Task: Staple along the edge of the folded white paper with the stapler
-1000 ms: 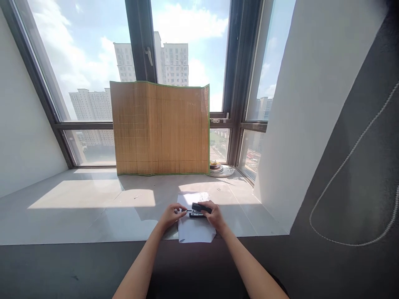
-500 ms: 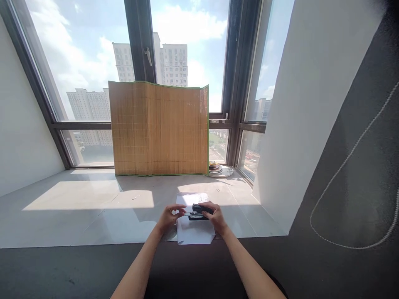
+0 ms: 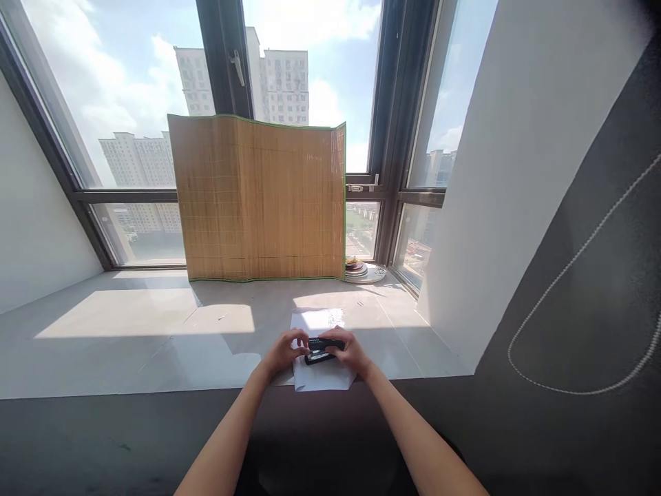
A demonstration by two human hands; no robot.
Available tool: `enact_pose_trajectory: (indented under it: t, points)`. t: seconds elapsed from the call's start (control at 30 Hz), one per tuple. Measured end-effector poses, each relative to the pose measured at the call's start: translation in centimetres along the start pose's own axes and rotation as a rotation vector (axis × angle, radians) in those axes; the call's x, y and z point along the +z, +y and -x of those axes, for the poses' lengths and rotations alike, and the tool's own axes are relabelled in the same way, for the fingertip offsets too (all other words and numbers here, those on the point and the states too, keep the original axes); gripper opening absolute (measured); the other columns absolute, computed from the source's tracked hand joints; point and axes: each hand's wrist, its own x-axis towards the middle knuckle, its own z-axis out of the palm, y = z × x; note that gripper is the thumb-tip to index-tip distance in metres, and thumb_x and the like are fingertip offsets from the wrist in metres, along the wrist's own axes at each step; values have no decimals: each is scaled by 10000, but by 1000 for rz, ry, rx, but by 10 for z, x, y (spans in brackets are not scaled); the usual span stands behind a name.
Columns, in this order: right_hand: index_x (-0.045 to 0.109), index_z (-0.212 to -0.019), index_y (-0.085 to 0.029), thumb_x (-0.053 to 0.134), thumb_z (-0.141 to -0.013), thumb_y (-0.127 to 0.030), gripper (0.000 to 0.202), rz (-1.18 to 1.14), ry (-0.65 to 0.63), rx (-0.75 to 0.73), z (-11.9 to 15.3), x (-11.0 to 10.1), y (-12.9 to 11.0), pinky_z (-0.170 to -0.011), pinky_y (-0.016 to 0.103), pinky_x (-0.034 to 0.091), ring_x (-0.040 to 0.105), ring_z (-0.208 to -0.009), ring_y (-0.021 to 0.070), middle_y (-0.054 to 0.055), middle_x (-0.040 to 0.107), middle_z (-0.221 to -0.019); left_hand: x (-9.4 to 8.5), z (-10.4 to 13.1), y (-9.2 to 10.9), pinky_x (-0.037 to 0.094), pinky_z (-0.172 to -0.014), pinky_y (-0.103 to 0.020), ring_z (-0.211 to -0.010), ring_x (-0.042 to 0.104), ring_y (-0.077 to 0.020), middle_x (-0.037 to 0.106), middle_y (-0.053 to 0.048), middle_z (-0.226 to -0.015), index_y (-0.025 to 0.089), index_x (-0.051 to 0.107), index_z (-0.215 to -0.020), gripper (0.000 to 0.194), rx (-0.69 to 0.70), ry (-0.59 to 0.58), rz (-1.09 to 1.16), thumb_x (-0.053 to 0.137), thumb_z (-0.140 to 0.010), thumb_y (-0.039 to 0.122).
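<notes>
Grips long black stapler point(image 3: 320, 344) in near-closed right hand point(image 3: 352, 350), over white paper sheet point(image 3: 323, 377) near front edge of pale windowsill point(image 3: 206, 368); curls left hand point(image 3: 284, 350) at stapler's left end, cannot tell whether holding.

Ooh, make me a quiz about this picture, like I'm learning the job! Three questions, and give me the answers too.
1. True or false: the bamboo mat lies flat on the windowsill.
2. Fill the gap: the right hand grips a black ____.
3. Pick one. What lies beneath that black thing: (a) a sponge, (b) white paper, (c) a tray?

Key: 1 false, it stands upright; 2 stapler; 3 b.
</notes>
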Motion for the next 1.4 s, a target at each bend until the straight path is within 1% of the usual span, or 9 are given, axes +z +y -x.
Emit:
enact_pose_trajectory:
  t: [0.2, 0.3, 0.43, 0.53, 0.7, 0.8, 1.03, 1.23, 1.4]
  points:
    - [805, -1132, -261, 676, -826, -205, 336, 32, 75, 24, 1, -1, 1, -967, 478, 551, 706, -1032, 279, 71, 786, -1091, -3, -3, -6, 505, -886, -361, -897, 639, -206, 719, -27, -920, 223, 700, -911, 44, -2, 72, -124, 703, -871, 241]
    - [794, -1146, -251, 663, -846, -210, 330, 63, 167, 28, 1, -1, 0, -990, 489, 550, 706, -1066, 281, 77, 783, -1117, -1, -4, -10, 470, -1050, -447, -1123, 633, -258, 726, -82, -1140, 232, 751, -975, 122, 14, 112, -290, 639, -933, 256]
    - [790, -1162, -258, 641, -850, -189, 353, 154, 285, 41, 4, -8, -3, -990, 484, 551, 702, -1075, 281, 74, 787, -1125, 5, -4, -17, 425, -1150, -513, -1334, 559, -315, 636, -103, -1424, 266, 771, -1146, 242, -24, 72, -413, 638, -947, 293]
    - [787, -1184, -264, 631, -856, -188, 371, 213, 329, 74, 15, -36, -2, -1005, 488, 543, 697, -1100, 285, 75, 780, -1162, 7, -5, -24, 423, -1171, -518, -1348, 565, -322, 612, -115, -1472, 263, 763, -1183, 275, -33, 26, -398, 623, -948, 293]
    - [803, -1147, -266, 633, -872, -262, 323, 340, 379, 153, 47, -104, 13, -1039, 558, 510, 682, -1115, 309, 70, 785, -1162, 7, -9, -27, 430, -1171, -509, -1336, 594, -315, 669, -121, -1407, 249, 756, -1173, 285, -45, 0, -359, 614, -932, 305]
    - [811, -1138, -267, 638, -853, -281, 334, 340, 365, 204, 57, -125, 21, -1036, 551, 514, 679, -1111, 304, 62, 790, -1148, 6, -9, -20, 430, -1162, -512, -1322, 605, -318, 701, -123, -1356, 233, 759, -1160, 291, -41, -10, -362, 613, -915, 293]
    - [794, -1204, -273, 615, -876, -238, 376, 288, 189, 175, 34, -105, 24, -1023, 497, 522, 654, -1122, 281, 56, 772, -1170, 2, -7, -9, 455, -1104, -487, -1274, 614, -317, 697, -100, -1356, 240, 760, -1162, 302, -20, -46, -388, 618, -923, 359]
    - [790, -1209, -285, 610, -900, -218, 364, 314, 218, 131, 31, -101, 23, -1001, 476, 533, 662, -1122, 277, 49, 772, -1178, 1, -6, -3, 452, -1068, -468, -1215, 619, -299, 694, -96, -1313, 233, 748, -1128, 262, -33, -44, -401, 596, -929, 310]
    - [796, -1192, -304, 599, -911, -206, 357, 371, 238, 106, 36, -103, 19, -984, 487, 525, 667, -1066, 276, 33, 781, -1147, 5, -5, -2, 437, -1058, -496, -1154, 605, -317, 683, -103, -1249, 238, 739, -1140, 260, -138, 24, -489, 606, -923, 291]
